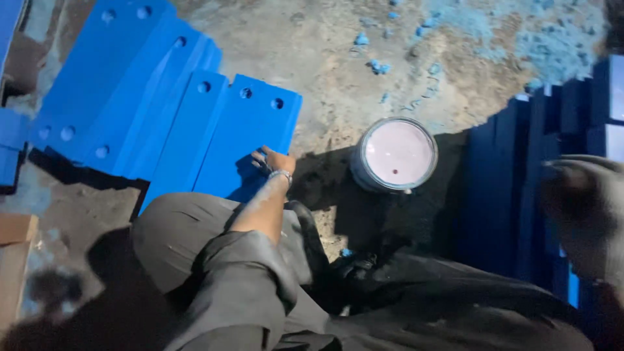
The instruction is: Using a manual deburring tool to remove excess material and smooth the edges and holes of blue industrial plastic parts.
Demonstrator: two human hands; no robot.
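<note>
The left hand (pixel 275 160) is resting with fingers curled on the near edge of a blue painted plate (pixel 250 140) lying on the floor (pixel 325 58) — beside an open paint can (pixel 396 156) — while the blurred right hand (pixel 582 208) is hovering, grip indeterminable.

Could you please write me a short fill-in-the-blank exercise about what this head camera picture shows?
1. The flat plates with round holes that the left hand touches are painted ____.
2. The round can on the ground holds a pale ____ liquid.
3. On its wrist, the left hand wears a ____.
4. The right hand, blurred near the picture's edge, is on the ____ side of the can.

Missing words: blue; pink; bracelet; right
</note>
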